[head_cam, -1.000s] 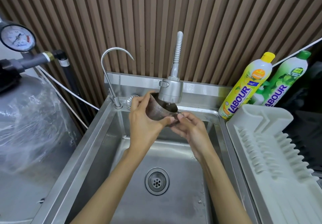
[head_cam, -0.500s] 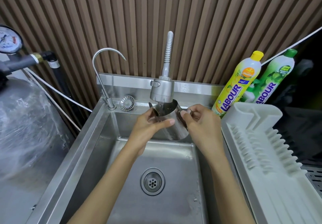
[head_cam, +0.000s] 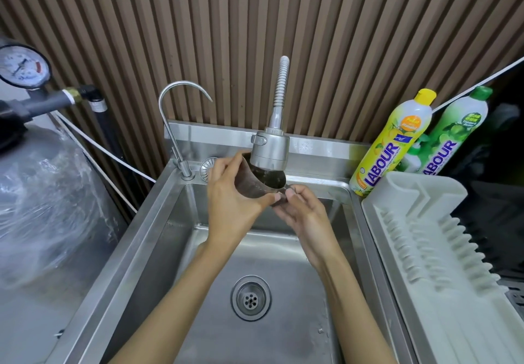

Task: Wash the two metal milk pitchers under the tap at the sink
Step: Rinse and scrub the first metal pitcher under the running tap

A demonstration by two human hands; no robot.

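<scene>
Milk pitcher [head_cam: 253, 185] tilted under tap head [head_cam: 270, 151], left hand [head_cam: 229, 208] wrapped round it, right hand [head_cam: 304, 219] pinching its edge

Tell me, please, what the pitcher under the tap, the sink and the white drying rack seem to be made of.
Small metal milk pitcher: likely stainless steel, smooth sheen, dim brownish reflections.
Rectangular silver sink: stainless steel by its look, brushed finish, streaky highlights.
Off-white ribbed drying rack: probably moulded plastic, matt, soft rounded ribs, no glint.
</scene>
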